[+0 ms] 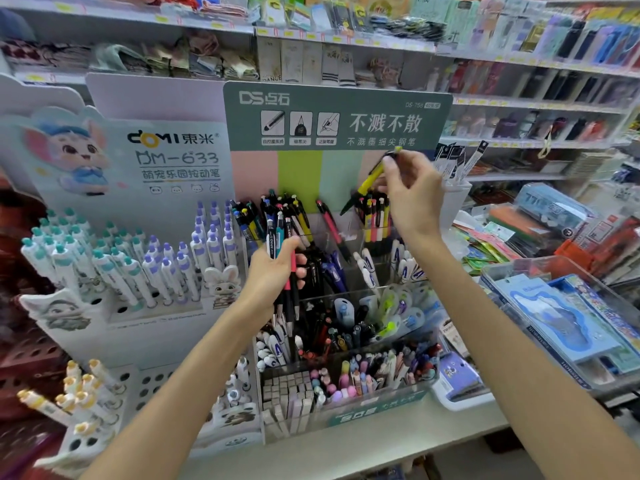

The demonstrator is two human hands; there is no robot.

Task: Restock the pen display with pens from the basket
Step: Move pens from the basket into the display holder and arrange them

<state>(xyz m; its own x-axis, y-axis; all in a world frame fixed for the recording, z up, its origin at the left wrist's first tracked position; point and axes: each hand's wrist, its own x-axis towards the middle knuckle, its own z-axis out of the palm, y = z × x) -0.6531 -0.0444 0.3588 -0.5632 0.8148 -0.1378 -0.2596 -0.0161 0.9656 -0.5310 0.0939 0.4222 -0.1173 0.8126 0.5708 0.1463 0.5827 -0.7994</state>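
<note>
Nearest, the left hand (273, 271) grips a bundle of pens (289, 271), fingers curled round them; a loose one could slide out. Farther right, the right hand (408, 192) pinches a yellow pen (370, 180) above the display's far compartment (375, 223), whose crowded pens could block it.

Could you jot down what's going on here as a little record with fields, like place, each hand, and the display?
place: stationery shop shelf
left hand: grips a bunch of pens, tips down
right hand: pinches a yellow pen, tilted, tip toward the top right compartment
display: tiered clear compartments, mostly filled with pens
beside it: white pens standing in a cartoon rack
basket: not in view
</note>
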